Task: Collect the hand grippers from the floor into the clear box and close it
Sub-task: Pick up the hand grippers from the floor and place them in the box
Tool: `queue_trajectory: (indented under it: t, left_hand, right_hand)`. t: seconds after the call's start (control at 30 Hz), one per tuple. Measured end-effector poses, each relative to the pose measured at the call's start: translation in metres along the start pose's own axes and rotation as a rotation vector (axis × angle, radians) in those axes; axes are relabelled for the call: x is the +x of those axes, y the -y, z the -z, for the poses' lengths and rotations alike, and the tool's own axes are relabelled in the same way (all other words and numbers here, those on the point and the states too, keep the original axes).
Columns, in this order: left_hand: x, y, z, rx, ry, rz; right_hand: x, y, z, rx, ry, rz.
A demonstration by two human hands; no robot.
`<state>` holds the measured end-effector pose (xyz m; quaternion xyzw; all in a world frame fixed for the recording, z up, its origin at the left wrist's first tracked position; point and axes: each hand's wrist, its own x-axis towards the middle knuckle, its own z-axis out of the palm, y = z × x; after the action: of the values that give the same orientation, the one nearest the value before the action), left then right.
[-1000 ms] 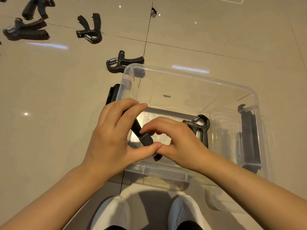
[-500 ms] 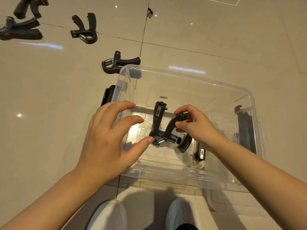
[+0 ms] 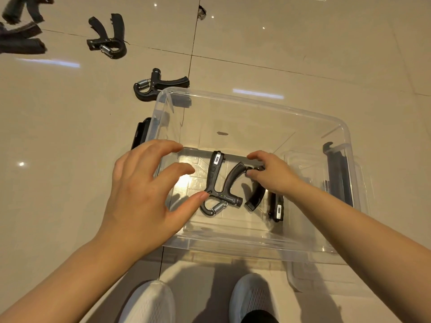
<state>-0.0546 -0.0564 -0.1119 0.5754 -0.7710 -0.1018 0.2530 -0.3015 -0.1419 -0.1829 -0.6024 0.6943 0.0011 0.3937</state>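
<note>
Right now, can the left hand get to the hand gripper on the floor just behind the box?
Probably yes. The left hand is open, and that hand gripper lies uncovered outside the clear box.

- Clear box (image 3: 254, 108) under both hands: transparent, smooth, glossy plastic.
- Hand gripper (image 3: 218, 183) between the hands: matt black plastic, shiny metal coil spring.
- Floor (image 3: 303, 54) beyond the hands: polished, glossy beige tile.

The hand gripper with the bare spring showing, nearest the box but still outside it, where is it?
That hand gripper lies on the floor in the head view, just beyond the clear box's far left corner.
</note>
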Motion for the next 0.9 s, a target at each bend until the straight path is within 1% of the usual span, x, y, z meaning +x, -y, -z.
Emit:
queue_trajectory:
  t: [0.07, 0.1, 0.17, 0.27, 0.33, 0.43, 0.57, 0.63, 0.67, 0.7, 0.77, 0.83, 0.87, 0.9]
  left_hand:
    - [0.000, 0.000, -0.001, 0.018, 0.024, 0.004]
    - [0.001, 0.001, -0.001, 0.024, 0.033, 0.005]
    - [0.001, 0.001, -0.002, 0.036, 0.048, 0.009]
    - [0.001, 0.001, -0.004, 0.090, 0.083, 0.032]
    - [0.001, 0.001, -0.005, 0.146, 0.117, 0.085]
    - [0.002, 0.001, -0.006, 0.193, 0.180, 0.153]
    - [0.004, 0.002, -0.007, 0.238, 0.217, 0.145]
    - [0.004, 0.002, -0.007, 0.228, 0.215, 0.142]
    - [0.004, 0.002, -0.007, 0.221, 0.214, 0.140]
    - [0.004, 0.002, -0.007, 0.214, 0.213, 0.134]
    - [0.004, 0.003, -0.007, 0.202, 0.216, 0.118]
    - [0.004, 0.003, -0.006, 0.205, 0.221, 0.103]
    - [0.004, 0.002, -0.006, 0.210, 0.224, 0.098]
    - [0.005, 0.002, -0.007, 0.214, 0.226, 0.096]
  right_hand:
    - [0.000, -0.005, 0.007, -0.338, 0.034, -0.008]
    - [-0.001, -0.008, 0.009, -0.442, 0.066, -0.039]
    - [-0.003, -0.012, 0.007, -0.583, 0.132, -0.075]
    - [-0.008, -0.012, 0.001, -0.729, 0.179, -0.049]
    - [-0.010, -0.007, 0.001, -0.786, 0.208, -0.042]
    - [-0.014, -0.003, -0.001, -0.783, 0.265, -0.070]
    - [-0.019, -0.001, -0.004, -0.800, 0.324, -0.106]
    - [-0.023, 0.002, -0.004, -0.822, 0.308, -0.101]
    - [-0.025, 0.005, -0.005, -0.838, 0.272, -0.057]
    - [-0.027, 0.009, -0.006, -0.854, 0.226, 0.028]
    - [-0.028, 0.018, -0.012, -0.899, 0.163, 0.313]
    - [-0.022, 0.030, -0.022, -0.996, 0.211, 0.598]
    - [-0.018, 0.036, -0.027, -1.072, 0.254, 0.685]
    - [-0.013, 0.038, -0.032, -1.144, 0.286, 0.733]
